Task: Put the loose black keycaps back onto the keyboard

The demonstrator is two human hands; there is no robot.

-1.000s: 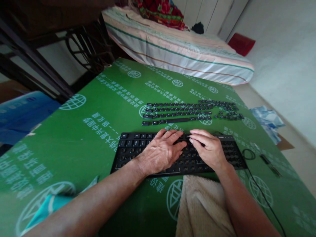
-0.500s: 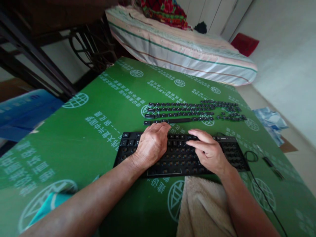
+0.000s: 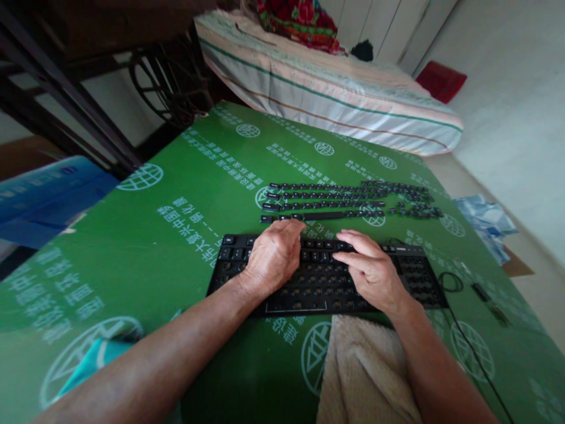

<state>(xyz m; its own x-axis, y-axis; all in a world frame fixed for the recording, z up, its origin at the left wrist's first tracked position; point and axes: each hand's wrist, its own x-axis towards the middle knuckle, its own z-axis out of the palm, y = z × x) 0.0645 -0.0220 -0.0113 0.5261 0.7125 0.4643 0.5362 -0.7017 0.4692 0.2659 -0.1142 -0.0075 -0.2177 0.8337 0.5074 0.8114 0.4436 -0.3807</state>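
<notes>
a black computer keyboard with most keycaps off (image 3: 326, 282) lies near the near edge of the green printed table cover (image 3: 176, 194). both hands rest on it. the left hand (image 3: 273, 256) is curled knuckles-up over the keyboard's far edge, its fingertips tucked under (whether they pinch anything cannot be told). the right hand (image 3: 373, 271) is loosely spread, with its fingers pointing left across the upper key rows. rows of loose black keycaps (image 3: 335, 203) lie just beyond, toward the far edge. a beige fluffy towel (image 3: 362, 371) touches the keyboard's near side.
</notes>
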